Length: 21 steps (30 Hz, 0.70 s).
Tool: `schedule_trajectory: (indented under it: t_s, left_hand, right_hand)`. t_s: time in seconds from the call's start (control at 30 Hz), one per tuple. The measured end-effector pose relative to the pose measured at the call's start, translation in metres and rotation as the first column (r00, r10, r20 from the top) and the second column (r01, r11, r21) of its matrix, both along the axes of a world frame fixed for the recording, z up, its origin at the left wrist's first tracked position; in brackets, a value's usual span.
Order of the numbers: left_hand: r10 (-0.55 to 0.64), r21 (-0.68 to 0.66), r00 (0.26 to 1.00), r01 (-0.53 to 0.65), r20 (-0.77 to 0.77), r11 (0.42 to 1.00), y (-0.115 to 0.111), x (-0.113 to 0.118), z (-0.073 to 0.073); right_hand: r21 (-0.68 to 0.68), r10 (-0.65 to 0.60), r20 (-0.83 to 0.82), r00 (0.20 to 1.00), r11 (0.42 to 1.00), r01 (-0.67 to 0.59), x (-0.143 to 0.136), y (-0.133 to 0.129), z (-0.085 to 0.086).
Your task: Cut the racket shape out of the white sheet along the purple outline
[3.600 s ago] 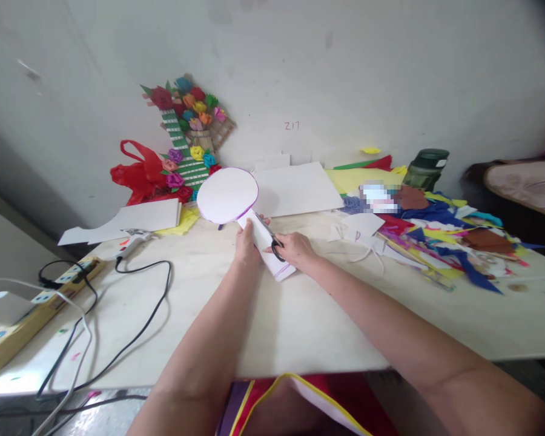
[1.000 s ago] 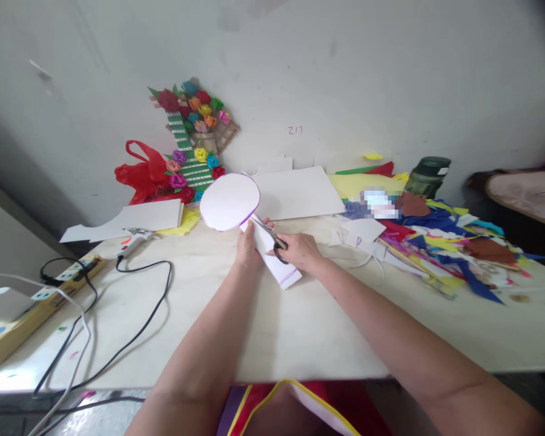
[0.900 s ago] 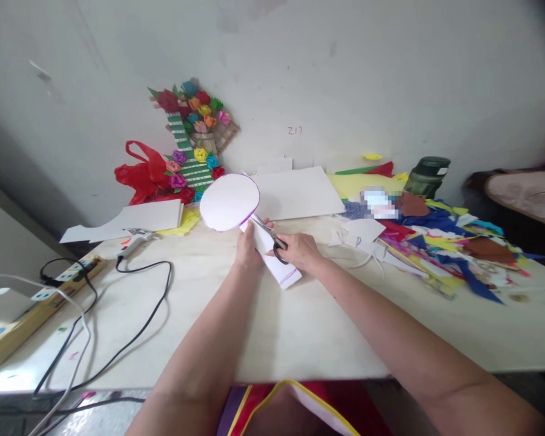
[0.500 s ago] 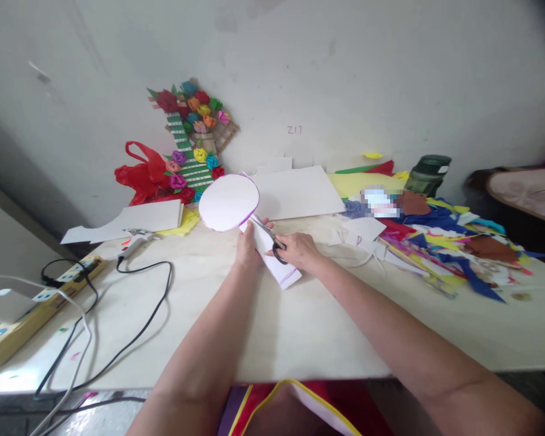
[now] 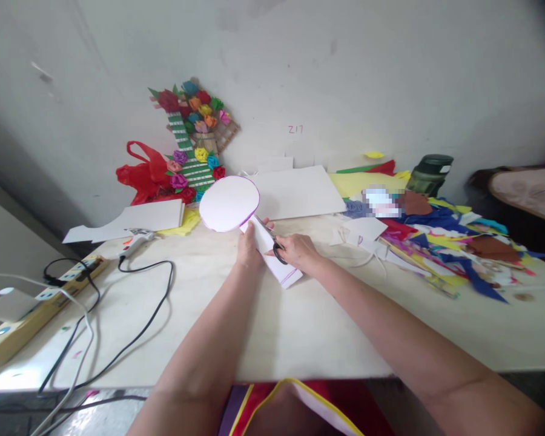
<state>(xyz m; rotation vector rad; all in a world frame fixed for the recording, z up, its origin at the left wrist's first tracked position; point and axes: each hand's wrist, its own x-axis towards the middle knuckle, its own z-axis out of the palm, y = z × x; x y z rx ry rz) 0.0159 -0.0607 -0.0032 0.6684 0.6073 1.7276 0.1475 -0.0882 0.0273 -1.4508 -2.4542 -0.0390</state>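
A white paper cutout [image 5: 229,204] with a round, purple-outlined head and a straight strip below it is held above the table. My left hand [image 5: 249,242] is closed on the strip just under the round part, thumb on top. My right hand [image 5: 297,249] grips black-handled scissors [image 5: 279,251] at the right edge of the strip. Their blades point up and left toward where the round part meets the strip; the blade tips are partly hidden by the paper. Purple lines cross the strip's lower end.
White sheets [image 5: 295,192] lie at the back. Coloured scraps [image 5: 463,242], a phone [image 5: 381,202] and a dark green bottle [image 5: 430,174] are on the right. Paper flowers [image 5: 200,115] and a red bag [image 5: 145,175] stand left, with a power strip [image 5: 40,309] and cables in front.
The scissors' blades look more closed against the strip's edge. Both hands and the paper stay almost in the same place; the whole view has shifted very slightly.
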Motion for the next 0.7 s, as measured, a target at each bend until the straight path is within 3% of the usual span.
schedule_trajectory:
  t_s: [0.3, 0.7]
  left_hand:
    - [-0.063, 0.024, 0.998, 0.063, -0.024, 0.998, -0.0007, 0.0017, -0.0010]
    - [-0.016, 0.004, 1.000, 0.016, -0.007, 1.000, 0.0002, 0.0001, -0.0002]
  right_hand:
    - [-0.041, -0.030, -0.046, 0.998, 0.999, 0.029, 0.0057, -0.0001, 0.0059]
    - [-0.034, 0.000, -0.015, 1.000, 0.999, -0.001, 0.0041, 0.0007, 0.0017]
